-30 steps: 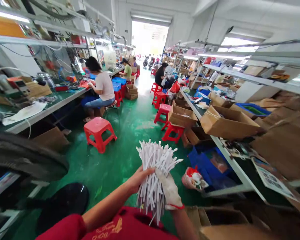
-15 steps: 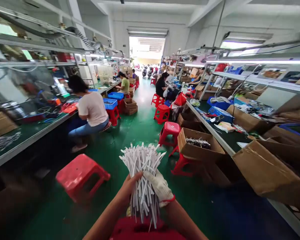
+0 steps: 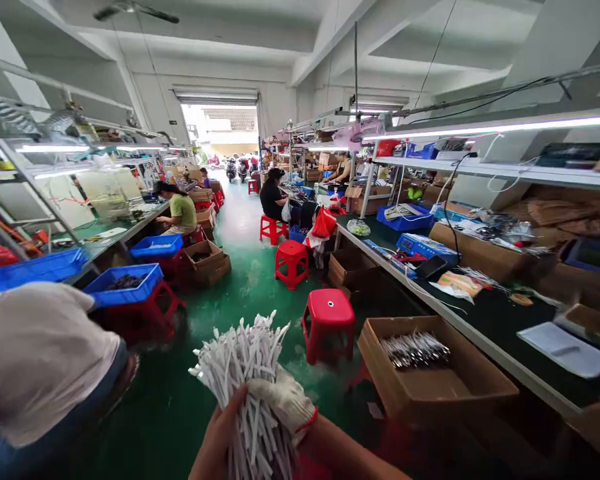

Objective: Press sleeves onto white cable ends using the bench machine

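A thick bundle of thin white strips (image 3: pixel 253 360), which look like cables or sleeved wires, stands upright at the bottom middle of the head view. My bare left hand (image 3: pixel 225 427) is wrapped round its left side, thumb across the front. On the other side my right hand (image 3: pixel 285 400), in a whitish knit glove with a red cuff edge, grips the bundle too. The strips fan out above both hands; their lower ends run past the frame's bottom edge.
An open cardboard box (image 3: pixel 430 393) with similar wires sits at my right, beside a long workbench (image 3: pixel 500 333). Ahead are a red stool (image 3: pixel 330 320) and another red stool (image 3: pixel 291 263). A seated person (image 3: pixel 45 360) is close on the left, near blue bins (image 3: pixel 125 287).
I have moved forward along the aisle, with the view swung rightward. The near person, stools and box are closer. Both hands still hold the bundle, now lower and further left in view.
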A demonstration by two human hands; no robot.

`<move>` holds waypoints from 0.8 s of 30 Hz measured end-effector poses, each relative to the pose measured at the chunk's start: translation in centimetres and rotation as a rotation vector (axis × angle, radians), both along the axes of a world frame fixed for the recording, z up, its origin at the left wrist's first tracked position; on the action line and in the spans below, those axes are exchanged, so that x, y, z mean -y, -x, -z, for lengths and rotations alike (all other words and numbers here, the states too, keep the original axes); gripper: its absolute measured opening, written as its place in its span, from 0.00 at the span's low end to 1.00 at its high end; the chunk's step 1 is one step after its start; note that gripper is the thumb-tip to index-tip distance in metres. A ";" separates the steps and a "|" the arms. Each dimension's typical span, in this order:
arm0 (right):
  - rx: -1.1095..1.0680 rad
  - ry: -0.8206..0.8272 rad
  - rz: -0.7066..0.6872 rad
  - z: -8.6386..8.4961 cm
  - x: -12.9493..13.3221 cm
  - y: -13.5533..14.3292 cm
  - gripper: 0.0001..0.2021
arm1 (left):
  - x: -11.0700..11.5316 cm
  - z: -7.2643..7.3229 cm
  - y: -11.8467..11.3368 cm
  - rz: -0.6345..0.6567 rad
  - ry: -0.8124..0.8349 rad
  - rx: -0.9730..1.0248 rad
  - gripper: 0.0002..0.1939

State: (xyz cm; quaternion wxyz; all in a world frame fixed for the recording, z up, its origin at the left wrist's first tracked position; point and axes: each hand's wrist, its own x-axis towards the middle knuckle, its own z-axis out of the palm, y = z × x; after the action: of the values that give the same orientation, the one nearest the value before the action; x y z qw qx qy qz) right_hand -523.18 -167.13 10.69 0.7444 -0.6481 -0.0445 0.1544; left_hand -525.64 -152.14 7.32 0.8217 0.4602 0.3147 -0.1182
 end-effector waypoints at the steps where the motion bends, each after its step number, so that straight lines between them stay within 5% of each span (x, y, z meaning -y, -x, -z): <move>1: -0.004 0.010 -0.011 -0.2 -0.6 -3.5 0.18 | -0.7 -0.1 -3.0 -0.014 -0.013 -0.004 0.28; 5: -0.030 0.040 -0.077 -0.3 -3.6 -16.5 0.19 | -3.6 -0.6 -14.4 -0.098 -0.073 -0.038 0.29; 9: -0.047 0.044 -0.103 1.6 -6.8 -29.8 0.24 | -6.6 0.3 -27.4 -0.122 -0.070 -0.043 0.31; 13: -0.065 0.045 -0.029 3.2 -9.6 -43.6 0.34 | -9.5 0.9 -42.3 -0.042 -0.059 -0.103 0.39; 20: -0.057 0.058 0.141 1.9 -12.0 -64.9 0.36 | -13.2 -0.9 -66.6 0.102 -0.130 -0.110 0.40; 24: -0.050 0.093 0.168 2.4 -12.5 -77.7 0.37 | -13.8 0.4 -79.7 0.168 -0.135 -0.122 0.37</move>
State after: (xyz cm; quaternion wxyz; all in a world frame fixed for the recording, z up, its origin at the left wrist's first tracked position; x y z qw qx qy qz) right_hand -445.52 -154.67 8.29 0.7247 -0.6794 0.0357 0.1096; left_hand -445.95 -138.36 6.89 0.7554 0.5310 0.3318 -0.1931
